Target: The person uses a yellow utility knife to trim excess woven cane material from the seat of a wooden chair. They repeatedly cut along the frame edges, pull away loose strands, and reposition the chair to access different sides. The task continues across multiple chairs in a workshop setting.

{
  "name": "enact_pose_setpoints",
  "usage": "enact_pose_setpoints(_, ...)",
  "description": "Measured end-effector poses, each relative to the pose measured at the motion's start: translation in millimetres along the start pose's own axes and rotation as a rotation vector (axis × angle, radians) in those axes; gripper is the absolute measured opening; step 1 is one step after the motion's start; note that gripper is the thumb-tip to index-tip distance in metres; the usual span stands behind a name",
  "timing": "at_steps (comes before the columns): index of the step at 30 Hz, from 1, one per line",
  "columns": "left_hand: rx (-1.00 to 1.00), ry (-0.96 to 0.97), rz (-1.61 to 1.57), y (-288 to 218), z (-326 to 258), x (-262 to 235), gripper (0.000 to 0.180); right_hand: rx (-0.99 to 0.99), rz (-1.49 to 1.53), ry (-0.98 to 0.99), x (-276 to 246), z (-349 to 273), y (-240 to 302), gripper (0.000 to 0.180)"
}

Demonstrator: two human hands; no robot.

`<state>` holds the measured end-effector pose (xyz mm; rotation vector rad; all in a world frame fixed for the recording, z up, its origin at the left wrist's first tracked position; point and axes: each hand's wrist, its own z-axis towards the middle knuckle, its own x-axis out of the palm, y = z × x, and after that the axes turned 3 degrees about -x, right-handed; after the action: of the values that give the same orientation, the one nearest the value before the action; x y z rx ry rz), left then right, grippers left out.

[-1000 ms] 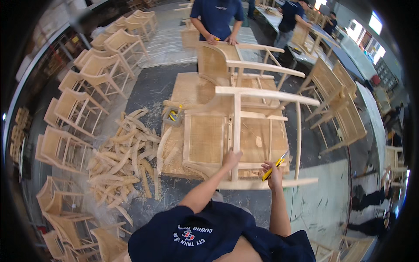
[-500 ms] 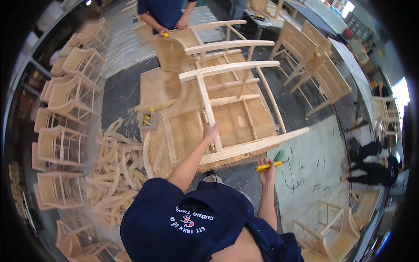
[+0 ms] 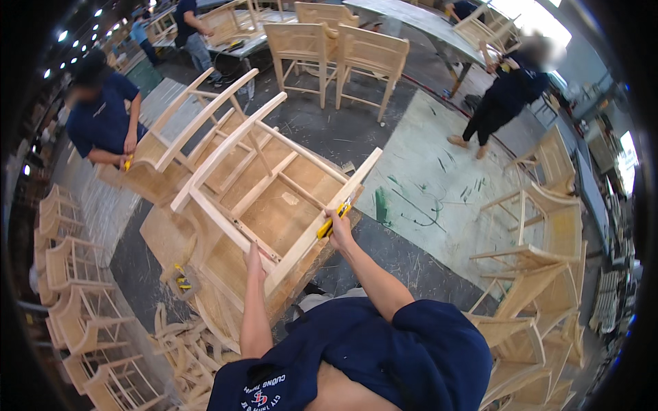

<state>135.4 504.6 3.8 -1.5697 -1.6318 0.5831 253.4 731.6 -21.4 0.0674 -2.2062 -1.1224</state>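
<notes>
Leans over a chair [image 3: 226, 156] laid down on the table [image 3: 161, 238], straight ahead, with its long legs aimed up and to the right. Clasps a yellow knife [image 3: 329, 226] in the right hand [image 3: 342, 230], with fingers closed round the handle. Sets the knife's length almost along the near leg [image 3: 301, 248], on the same slant from lower left to upper right, with the tip end toward the leg's free end. Cannot tell touching from hovering at the tip; too small to judge.

Rests the left hand [image 3: 253, 263] against the rail [image 3: 223, 222], just beside the corner shared with the near leg. Cannot tell a full grip from a light hold there, with the fingers mostly hidden. Faces the rail on the opposite slant, from upper left down to lower right, crossing the knife's line rather than following it. Has the left hand nearer the corner, the right nearer the leg's free length. Places the left hand lower and to the left of the knife, past its butt end, not ahead of its tip.

Shares the table with a second chair [image 3: 205, 120], up and left, near a co-worker's hand [image 3: 130, 144].
</notes>
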Motion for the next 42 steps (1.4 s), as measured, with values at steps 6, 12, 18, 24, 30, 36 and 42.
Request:
enact_pose_setpoints(6, -0.019, -0.078, 0.106, 62.0, -61.4, -17.2, 0.020, 0.104, -0.075, -0.042, -74.9, -72.5, 22.3, 0.013)
enact_pose_setpoints(12, -0.099, -0.095, 0.081, 88.5, -106.2, -12.9, 0.018, 0.125, -0.108, -0.026, -97.4, -111.1, 65.2, 0.014)
enact_pose_setpoints(18, -0.186, -0.023, 0.175, 55.4, -125.9, -8.5, 0.026, 0.147, -0.176, 0.053, -87.2, -118.7, 109.5, 0.016)
enact_pose_setpoints(24, -0.242, 0.195, 0.273, 11.8, -126.6, -16.7, 0.039, 0.142, -0.291, 0.090, -70.5, -111.2, 127.6, 0.018)
enact_pose_setpoints(30, -0.115, 0.256, 0.585, -14.9, -147.4, -69.5, 0.053, 0.222, -0.236, 0.062, -58.2, -109.1, 135.6, 0.025)
enact_pose_setpoints(36, 0.459, 0.016, 0.649, 6.9, -235.8, -77.6, 0.044, 0.231, -0.287, 0.108, -58.1, -99.8, 141.1, 0.028)
enact_pose_setpoints(42, 0.746, -0.352, 0.908, 48.1, -259.1, -50.3, 0.059, 0.244, -0.292, 0.265, -40.3, -90.9, 145.1, 0.026)
